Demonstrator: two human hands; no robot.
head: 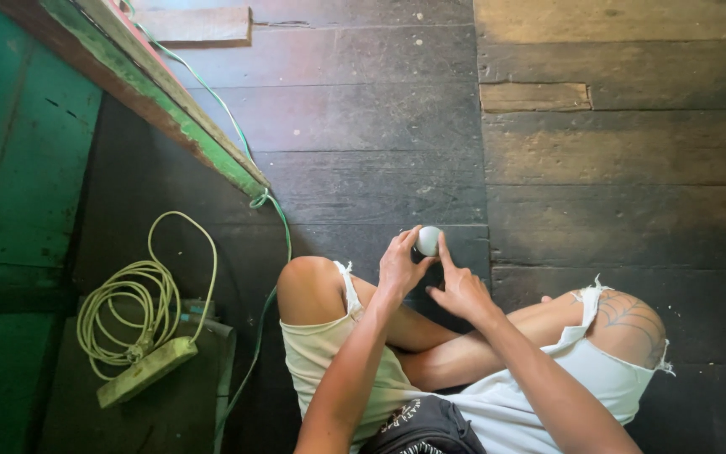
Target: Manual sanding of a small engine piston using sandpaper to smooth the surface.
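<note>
I sit cross-legged on a dark wooden plank floor. A small white round bulb-like object is held up in front of my knees. My left hand grips it from the left side with fingers curled around it. My right hand touches its right side with thumb and forefinger. The lower part of the object is hidden by my fingers.
A pale green power strip with its coiled cord lies at the left. A thin green cable runs along the floor past my left knee. A green and red wooden beam slants across the upper left beside a green wall.
</note>
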